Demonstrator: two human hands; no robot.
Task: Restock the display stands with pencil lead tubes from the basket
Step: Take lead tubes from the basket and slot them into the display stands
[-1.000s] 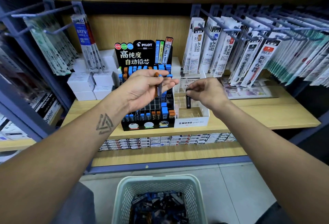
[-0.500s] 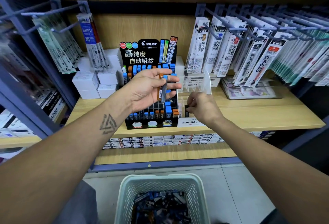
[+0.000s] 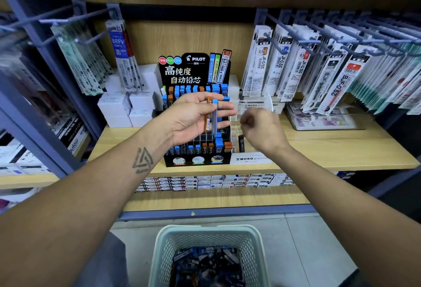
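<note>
A left hand (image 3: pixel 193 115) fans two lead tubes (image 3: pixel 211 113) ready for slotting, the empty right hand (image 3: pixel 262 131) curled beside the display stand (image 3: pixel 198 127).

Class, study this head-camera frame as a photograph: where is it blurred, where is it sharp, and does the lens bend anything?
Head view: the right hand is smeared by motion blur, its fingers indistinct; the left hand and the two tubes it holds are sharp, as is the Pilot stand; the wide-angle lens bows the shelf uprights and forearms outward and softens the hanging refill packs at far left; lighting is even, without harsh shadows.
</note>
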